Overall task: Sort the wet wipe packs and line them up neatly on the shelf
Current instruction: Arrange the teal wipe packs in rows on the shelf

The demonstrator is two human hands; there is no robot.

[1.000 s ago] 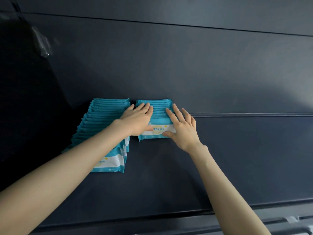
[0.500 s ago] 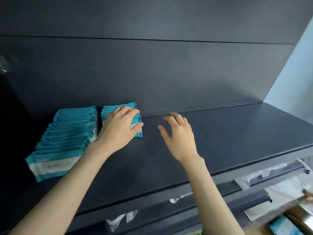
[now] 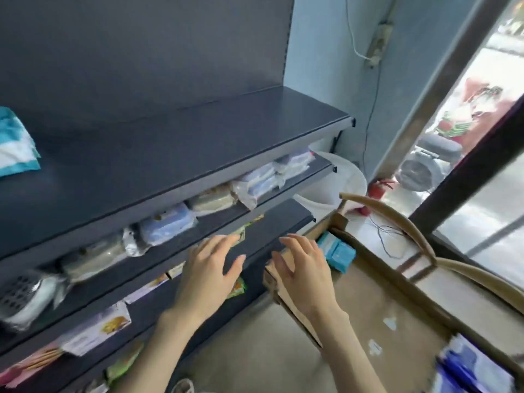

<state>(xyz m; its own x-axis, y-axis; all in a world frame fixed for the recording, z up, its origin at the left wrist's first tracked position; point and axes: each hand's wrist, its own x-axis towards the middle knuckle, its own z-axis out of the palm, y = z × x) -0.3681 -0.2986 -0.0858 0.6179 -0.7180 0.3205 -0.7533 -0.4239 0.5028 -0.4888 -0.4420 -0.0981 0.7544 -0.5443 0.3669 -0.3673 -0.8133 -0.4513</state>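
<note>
Dark blue-grey metal makes up the top shelf, and most of it is bare. At its far left edge, one teal and white wet wipe pack peeks into view. Half a second ago two neat rows of packs sat in the middle of the picture; now the head has turned right and down, so only that one corner shows.

Both hands have left the shelf. The left hand, which was pressing on the packs before, now floats in front of the lower shelves, palm down, fingers spread wide and holding nothing. The right hand was in the air above the top shelf; now it is lower, over the edge of a brown cardboard box, with its fingers open and empty too.

Inside the box, just past the right hand's fingertips, lie more teal packs in the box. Bagged goods fill the shelf under the top one, and they look blurry. A white bucket stands by the pale wall, and a glass door is on the right.
</note>
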